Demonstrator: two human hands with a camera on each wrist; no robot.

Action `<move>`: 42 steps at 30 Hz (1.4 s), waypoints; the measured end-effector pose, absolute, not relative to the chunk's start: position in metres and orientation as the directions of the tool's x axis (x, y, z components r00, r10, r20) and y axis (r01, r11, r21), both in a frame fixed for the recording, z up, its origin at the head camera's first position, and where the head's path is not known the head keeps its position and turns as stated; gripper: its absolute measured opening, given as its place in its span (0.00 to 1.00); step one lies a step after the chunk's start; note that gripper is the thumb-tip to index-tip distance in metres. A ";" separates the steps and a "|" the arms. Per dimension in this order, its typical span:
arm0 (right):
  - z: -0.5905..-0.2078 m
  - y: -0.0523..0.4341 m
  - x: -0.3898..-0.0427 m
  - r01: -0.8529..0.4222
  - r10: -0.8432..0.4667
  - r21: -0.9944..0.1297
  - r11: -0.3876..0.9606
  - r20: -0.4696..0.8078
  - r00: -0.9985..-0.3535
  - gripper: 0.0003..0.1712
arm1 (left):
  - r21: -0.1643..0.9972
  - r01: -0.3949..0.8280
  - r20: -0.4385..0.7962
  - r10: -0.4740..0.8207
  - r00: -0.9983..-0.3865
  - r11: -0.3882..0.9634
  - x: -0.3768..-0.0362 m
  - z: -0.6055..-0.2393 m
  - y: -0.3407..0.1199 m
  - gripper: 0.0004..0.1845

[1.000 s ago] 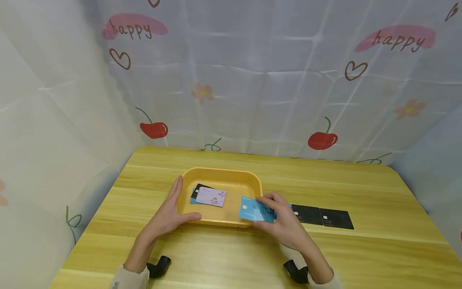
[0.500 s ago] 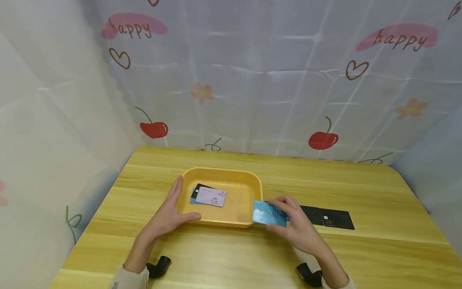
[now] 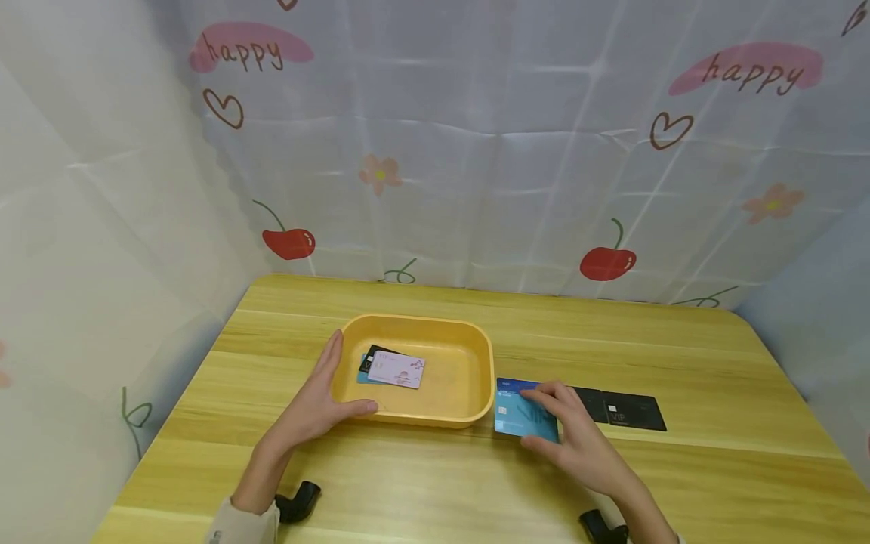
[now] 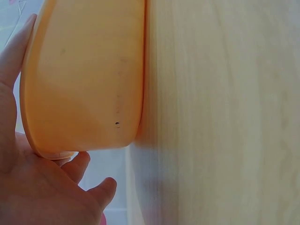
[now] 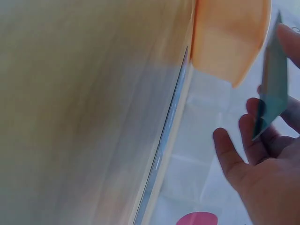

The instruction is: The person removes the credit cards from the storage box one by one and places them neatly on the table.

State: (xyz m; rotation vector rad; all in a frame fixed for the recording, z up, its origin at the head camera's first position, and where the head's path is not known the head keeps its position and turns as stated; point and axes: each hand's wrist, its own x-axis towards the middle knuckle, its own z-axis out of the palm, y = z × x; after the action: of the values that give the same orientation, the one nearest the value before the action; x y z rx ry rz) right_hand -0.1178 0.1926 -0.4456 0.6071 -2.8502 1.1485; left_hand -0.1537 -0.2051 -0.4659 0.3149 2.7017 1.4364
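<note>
A thin light-blue plastic card with a small chip [image 3: 522, 416] is held just right of the yellow plastic tray [image 3: 484, 355], low over the pale wooden tabletop [image 3: 435, 483]. It is judged to be very light, stiff yet slightly springy, and slick on its glossy faces, so a pinch across its edges, or thumb on one face and fingers on the other, would be the surest hold; lying flat on wood it would be hard to lift without an edge being caught first. A lighter streaked pattern is seen across its blue face.

The card is pinched by the right hand [image 3: 578, 446], fingers over its far side and thumb at the near corner; in the right wrist view it is seen edge-on between the fingertips [image 5: 286, 40]. A darker blue card [image 3: 514, 384] lies partly under it, and two black cards marked VIP [image 3: 621, 412] are laid in a row further right.

The tray's near-left corner is cupped by the left hand [image 3: 319, 404], fingers straight along the wall, thumb on the front rim. Inside, a pale pink card [image 3: 397, 370] rests on a black one and a blue one.
</note>
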 end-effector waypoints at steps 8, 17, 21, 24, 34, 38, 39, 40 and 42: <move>-0.451 0.199 -0.118 -0.369 -0.411 -0.594 0.715 0.070 -0.909 0.32 | 0.829 0.154 0.042 0.214 -0.976 0.538 -0.154 -0.465 -0.205 0.68; -0.451 0.202 -0.120 -0.371 -0.425 -0.574 0.730 0.042 -0.904 0.31 | 0.829 0.157 0.043 0.218 -0.975 0.537 -0.154 -0.463 -0.204 0.68; -0.452 0.202 -0.121 -0.370 -0.435 -0.560 0.741 0.020 -0.900 0.31 | 0.830 0.151 0.039 0.215 -0.976 0.537 -0.153 -0.462 -0.204 0.67; -0.454 0.202 -0.120 -0.371 -0.441 -0.527 0.765 -0.009 -0.898 0.31 | 0.832 0.145 0.034 0.211 -0.977 0.535 -0.152 -0.461 -0.204 0.67; -0.460 0.201 -0.117 -0.363 -0.424 -0.482 0.798 -0.021 -0.905 0.31 | 0.833 0.145 0.035 0.212 -0.977 0.534 -0.153 -0.463 -0.204 0.67; -0.461 0.198 -0.117 -0.335 -0.397 -0.477 0.813 -0.032 -0.917 0.31 | 0.834 0.148 0.037 0.213 -0.976 0.532 -0.153 -0.463 -0.204 0.67; -0.461 0.198 -0.117 -0.329 -0.391 -0.476 0.815 -0.033 -0.920 0.31 | 0.834 0.149 0.038 0.213 -0.976 0.532 -0.153 -0.464 -0.204 0.68; -0.461 0.197 -0.117 -0.325 -0.385 -0.473 0.819 -0.034 -0.922 0.31 | 0.833 0.148 0.037 0.214 -0.976 0.533 -0.153 -0.464 -0.204 0.68; -0.461 0.196 -0.117 -0.315 -0.374 -0.469 0.825 -0.036 -0.927 0.31 | 0.832 0.148 0.036 0.213 -0.976 0.535 -0.153 -0.464 -0.204 0.68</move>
State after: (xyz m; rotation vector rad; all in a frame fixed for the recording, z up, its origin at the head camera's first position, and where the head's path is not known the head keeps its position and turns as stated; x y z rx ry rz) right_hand -0.1169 0.1960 -0.4611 0.5922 -3.1213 0.7668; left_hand -0.1529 -0.2044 -0.4641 0.3171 2.6906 1.4478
